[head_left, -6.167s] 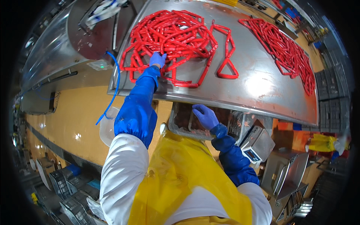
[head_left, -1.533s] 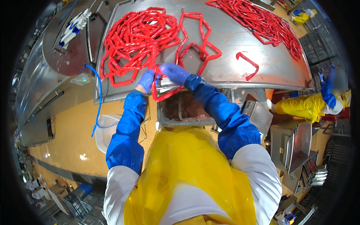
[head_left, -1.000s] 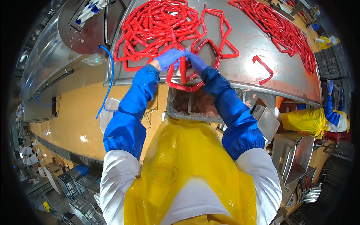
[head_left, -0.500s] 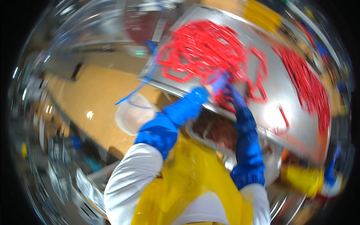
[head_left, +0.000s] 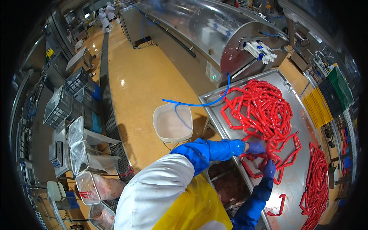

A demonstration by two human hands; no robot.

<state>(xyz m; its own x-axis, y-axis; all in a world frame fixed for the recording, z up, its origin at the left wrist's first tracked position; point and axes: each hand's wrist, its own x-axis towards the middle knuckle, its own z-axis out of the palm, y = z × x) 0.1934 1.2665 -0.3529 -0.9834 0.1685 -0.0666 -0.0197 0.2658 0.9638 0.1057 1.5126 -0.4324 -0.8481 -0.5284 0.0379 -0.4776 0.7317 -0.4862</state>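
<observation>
A big tangled heap of red sausage links lies on a steel table at the right. My left hand, in a purple glove and blue sleeve, is closed on links at the heap's near edge. Just nearer to me, my right hand, gloved the same way, grips links of the same string; its fingers are partly hidden. Several links loop out around both hands. A second, longer pile of red sausage links runs along the table's right side. One short loose piece of sausage rests near the front edge.
Beyond the table stands a long steel machine with a curved clear cover. A blue hose or strap hangs over a white tub left of the table. Crates and lined bins line the left. People in white stand far off.
The view has swung left and sharpened, so table and sausages now appear farther right. Both hands remain at the heap's near edge.
</observation>
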